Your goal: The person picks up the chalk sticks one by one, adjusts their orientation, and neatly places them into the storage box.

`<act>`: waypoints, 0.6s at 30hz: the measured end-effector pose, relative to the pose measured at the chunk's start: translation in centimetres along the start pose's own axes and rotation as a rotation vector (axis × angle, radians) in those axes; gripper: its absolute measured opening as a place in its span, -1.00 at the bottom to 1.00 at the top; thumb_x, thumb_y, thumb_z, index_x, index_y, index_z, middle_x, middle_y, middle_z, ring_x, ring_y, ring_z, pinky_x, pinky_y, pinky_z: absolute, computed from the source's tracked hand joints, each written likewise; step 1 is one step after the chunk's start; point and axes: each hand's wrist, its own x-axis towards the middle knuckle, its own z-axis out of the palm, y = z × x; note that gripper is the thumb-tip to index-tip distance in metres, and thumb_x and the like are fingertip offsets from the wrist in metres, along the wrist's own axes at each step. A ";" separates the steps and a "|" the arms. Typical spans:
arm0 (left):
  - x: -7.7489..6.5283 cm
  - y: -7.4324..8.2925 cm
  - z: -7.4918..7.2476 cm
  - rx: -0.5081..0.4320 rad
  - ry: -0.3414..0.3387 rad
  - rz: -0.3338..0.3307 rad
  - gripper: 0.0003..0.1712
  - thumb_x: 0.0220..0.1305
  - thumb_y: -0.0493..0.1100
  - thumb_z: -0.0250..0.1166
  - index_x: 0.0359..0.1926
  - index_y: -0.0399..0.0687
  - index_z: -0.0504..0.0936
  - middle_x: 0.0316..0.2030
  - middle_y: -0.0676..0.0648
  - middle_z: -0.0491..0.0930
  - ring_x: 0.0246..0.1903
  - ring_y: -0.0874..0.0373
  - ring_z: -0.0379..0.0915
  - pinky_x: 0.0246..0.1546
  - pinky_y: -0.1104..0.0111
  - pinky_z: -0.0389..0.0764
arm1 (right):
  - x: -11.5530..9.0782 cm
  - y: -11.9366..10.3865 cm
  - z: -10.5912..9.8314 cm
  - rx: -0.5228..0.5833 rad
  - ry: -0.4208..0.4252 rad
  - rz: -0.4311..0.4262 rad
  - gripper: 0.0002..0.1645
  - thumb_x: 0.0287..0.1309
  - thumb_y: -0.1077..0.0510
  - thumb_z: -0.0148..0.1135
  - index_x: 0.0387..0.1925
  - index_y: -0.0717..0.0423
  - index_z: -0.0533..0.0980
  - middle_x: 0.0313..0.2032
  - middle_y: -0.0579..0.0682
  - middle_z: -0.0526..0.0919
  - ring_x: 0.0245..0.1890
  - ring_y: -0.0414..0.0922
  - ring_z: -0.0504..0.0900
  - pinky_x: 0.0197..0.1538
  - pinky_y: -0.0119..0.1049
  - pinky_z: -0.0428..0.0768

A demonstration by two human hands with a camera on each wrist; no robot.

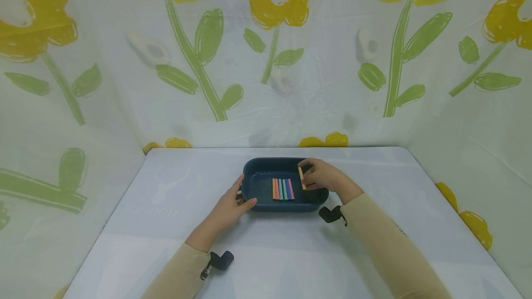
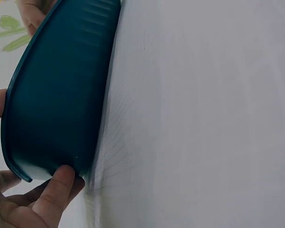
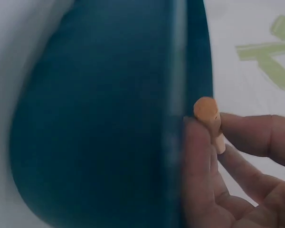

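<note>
A dark teal rectangular dish (image 1: 262,207) with rounded corners stands on the table. My left hand (image 1: 230,207) holds its left end, thumb at the front rim and fingers around the side; the left wrist view shows these fingers (image 2: 54,194) against the outer wall. Inside the dish, several coloured chalk sticks (image 1: 283,189) lie side by side in a row. Above the dish's right part, my right hand (image 1: 322,175) pinches a light orange chalk stick (image 1: 302,178) between thumb and fingers. The right wrist view shows the round end of this orange chalk (image 3: 206,110) close to the rim.
The white table (image 1: 274,253) carries faint printed marks. Behind it and at both sides hangs a pale cloth (image 1: 324,96) printed with yellow flowers and green leaves. Each sleeve has a small black device (image 1: 330,214) at the wrist.
</note>
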 end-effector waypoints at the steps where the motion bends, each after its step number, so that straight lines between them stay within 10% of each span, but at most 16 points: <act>1: 0.0 0.0 0.0 -0.002 0.000 -0.001 0.08 0.32 0.20 0.32 0.60 -0.03 -0.09 0.51 -0.26 0.11 0.32 -0.20 0.36 0.28 0.03 0.45 | 0.2 0.0 0.3 -0.013 0.007 0.008 -0.28 0.26 0.39 0.20 0.42 0.29 0.24 -0.04 0.29 0.56 -0.19 0.01 0.66 -0.03 -0.13 0.72; 18: 0.0 -0.1 -0.1 -0.009 -0.006 0.008 0.09 0.31 0.19 0.33 0.61 -0.01 -0.10 0.51 -0.24 0.10 0.32 -0.19 0.35 0.29 0.03 0.44 | 2.6 1.4 2.5 -0.190 0.073 0.086 -0.30 0.14 0.39 0.28 0.35 0.20 0.37 -0.12 0.16 0.62 -0.25 -0.06 0.65 -0.17 -0.25 0.71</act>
